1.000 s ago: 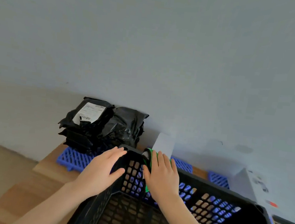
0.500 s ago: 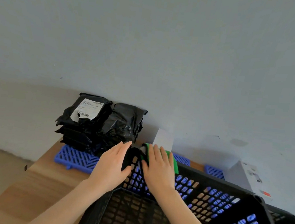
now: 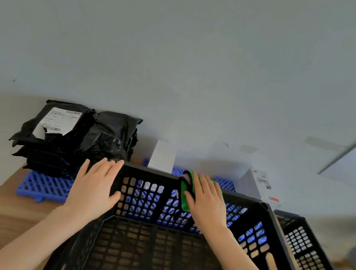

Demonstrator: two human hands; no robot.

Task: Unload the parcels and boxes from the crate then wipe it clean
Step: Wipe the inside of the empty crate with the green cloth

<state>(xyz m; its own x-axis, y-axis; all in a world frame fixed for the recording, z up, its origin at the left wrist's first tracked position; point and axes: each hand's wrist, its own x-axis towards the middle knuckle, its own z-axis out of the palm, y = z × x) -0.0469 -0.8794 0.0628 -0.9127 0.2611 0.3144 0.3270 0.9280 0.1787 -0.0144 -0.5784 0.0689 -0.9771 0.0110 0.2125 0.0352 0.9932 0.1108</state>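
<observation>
Nearest us, at 6 o'clock, the black crate (image 3: 159, 254) sits on the wooden surface (image 3: 8, 211); as far as we can see its slatted floor holds nothing, so we judge the unloading done. Our left hand (image 3: 95, 187) rests on the crate's far corner at 11 o'clock, its fingers (image 3: 111, 167) laid straight over the rim and the thumb against the inner wall; it looks to us like a steadying hold rather than a grasp. Our right hand (image 3: 207, 202) lies at 12 to 1 o'clock on the far wall, fingers straight and together, pressing a green cloth (image 3: 185, 202) that is folded over the rim; so the wiping is under way at the top edge of the far wall. We cannot tell which parts are already clean; we judge that the floor and the side walls may yet need the cloth.

Beside the crate at 4 o'clock stands a second black crate (image 3: 310, 250). Beyond the rim, at 10 o'clock, the black parcels (image 3: 72, 140) are stacked on a blue grid mat (image 3: 42, 186); at 12 o'clock a white box (image 3: 162, 157) stands upright just behind the crate; at 1 o'clock another white box (image 3: 255, 186) sits near the wall.
</observation>
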